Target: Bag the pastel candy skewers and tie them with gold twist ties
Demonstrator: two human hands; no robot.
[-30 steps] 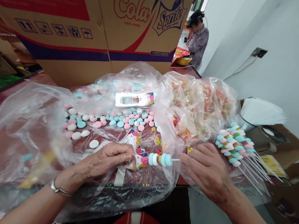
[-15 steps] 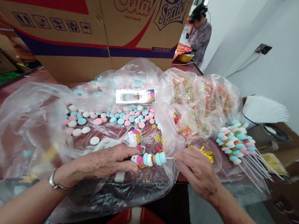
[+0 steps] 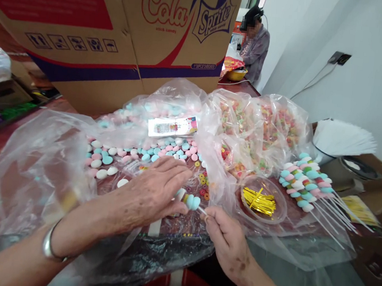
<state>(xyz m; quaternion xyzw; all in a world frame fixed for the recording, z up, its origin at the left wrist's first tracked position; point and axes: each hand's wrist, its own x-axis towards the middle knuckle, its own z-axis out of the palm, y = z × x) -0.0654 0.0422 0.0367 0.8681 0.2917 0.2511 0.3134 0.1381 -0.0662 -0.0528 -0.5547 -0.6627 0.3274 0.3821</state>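
Note:
A candy skewer (image 3: 193, 202) of pale blue, white and coloured pieces on a white stick is between my hands, tilted over the table. My right hand (image 3: 229, 238) pinches the bare stick below the candies. Around the skewer's far end, my left hand (image 3: 154, 187) has its fingers laid over the candies and its thumb beneath, hiding that end. Small ring candies (image 3: 204, 179) lie just beyond. Loose pink, white and blue candies (image 3: 146, 157) are spread on plastic film behind my left hand. A stack of printed cards (image 3: 172, 126) rests on the candy bag.
Gold twist ties (image 3: 259, 201) sit in a clear bowl (image 3: 284, 212) on the right. Finished-looking candy skewers (image 3: 306, 180) are piled beyond it. Bags of ring candies (image 3: 257, 127) and a large carton (image 3: 127, 31) stand behind. Another person (image 3: 256, 45) is at the far end.
My left hand has moved up over the skewer's far end, covering more candies. My right hand has shifted left and down with the stick, uncovering the bowl of gold ties.

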